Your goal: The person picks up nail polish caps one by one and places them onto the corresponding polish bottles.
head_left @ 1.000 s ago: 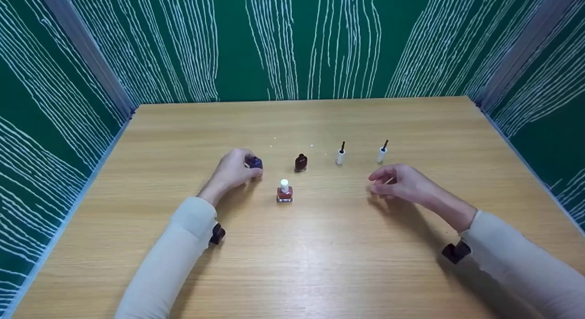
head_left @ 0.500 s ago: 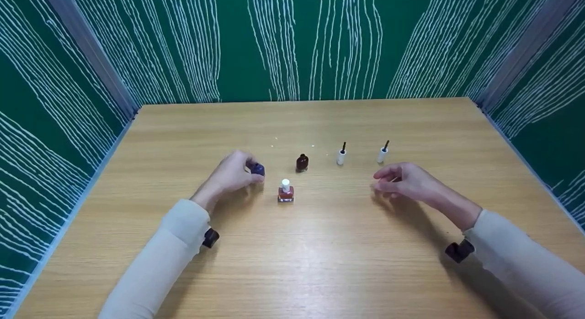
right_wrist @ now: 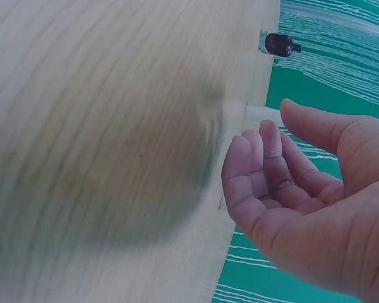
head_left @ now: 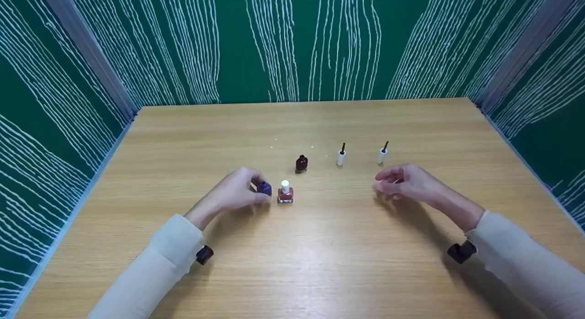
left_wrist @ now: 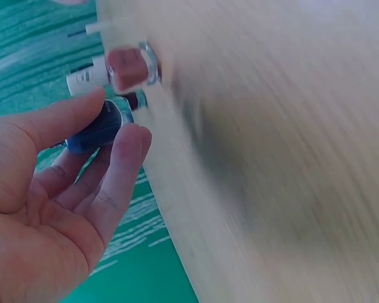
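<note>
My left hand [head_left: 237, 188] pinches a capless dark blue nail polish bottle [head_left: 264, 188] between thumb and fingers. The same blue bottle [left_wrist: 96, 130] shows in the left wrist view. Just to its right stands a red nail polish bottle [head_left: 285, 195] with its white cap on. Behind that is an uncapped dark nail polish bottle [head_left: 301, 164]. Two white caps [head_left: 341, 158] stand at the back right with their brushes pointing up. Close to the right-hand cap, my right hand [head_left: 409, 184] hovers with loosely curled fingers [right_wrist: 240, 167] and holds nothing.
Everything stands on a light wooden table [head_left: 320, 264]. Green walls [head_left: 301, 45] with white wavy lines enclose it at the back and sides. Several tiny white specks lie on the wood behind the bottles.
My left hand has brought the blue bottle toward me and slightly right, up beside the red bottle. The right hand has barely moved.
</note>
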Tool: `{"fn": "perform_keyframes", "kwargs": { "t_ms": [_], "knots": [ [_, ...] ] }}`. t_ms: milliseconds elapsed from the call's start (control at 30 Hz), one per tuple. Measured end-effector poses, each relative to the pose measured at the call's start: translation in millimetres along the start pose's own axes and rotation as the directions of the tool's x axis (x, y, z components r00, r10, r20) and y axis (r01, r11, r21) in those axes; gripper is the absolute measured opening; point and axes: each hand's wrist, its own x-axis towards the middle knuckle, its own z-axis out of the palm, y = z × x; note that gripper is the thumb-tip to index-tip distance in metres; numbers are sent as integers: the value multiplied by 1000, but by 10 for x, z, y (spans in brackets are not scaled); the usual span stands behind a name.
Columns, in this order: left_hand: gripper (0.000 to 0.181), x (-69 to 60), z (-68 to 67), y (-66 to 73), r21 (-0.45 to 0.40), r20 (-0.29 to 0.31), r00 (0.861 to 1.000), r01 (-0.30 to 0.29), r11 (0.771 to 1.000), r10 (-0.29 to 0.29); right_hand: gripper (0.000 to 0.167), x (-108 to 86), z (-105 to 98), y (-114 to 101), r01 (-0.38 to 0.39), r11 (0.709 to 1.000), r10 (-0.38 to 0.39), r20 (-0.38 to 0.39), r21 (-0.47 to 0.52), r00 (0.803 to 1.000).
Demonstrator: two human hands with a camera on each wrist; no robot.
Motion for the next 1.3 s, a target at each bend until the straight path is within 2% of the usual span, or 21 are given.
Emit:
{"fn": "perform_keyframes", "kwargs": {
  "t_ms": [400,667,933,1067,1300],
  "knots": [
    [24,-66,142,170,25,48,994,-95,995,94,45,27,-51,21,-38,999,38,-16,0,999],
    [30,-104,249,237,6,77,978,-197,980,196,44,58,-64,59,-25,999,25,-20,35,999],
    [26,-105,334,303,28,97,971,-223,974,219,46,104,-101,73,-59,998,60,-52,32,997],
    [26,-88,390,339,47,100,969,-230,972,224,49,123,-119,84,-51,998,55,-78,47,995],
    [28,-64,509,372,14,114,965,-237,971,234,73,188,-143,98,-86,980,106,-111,178,988]
  ]
}}
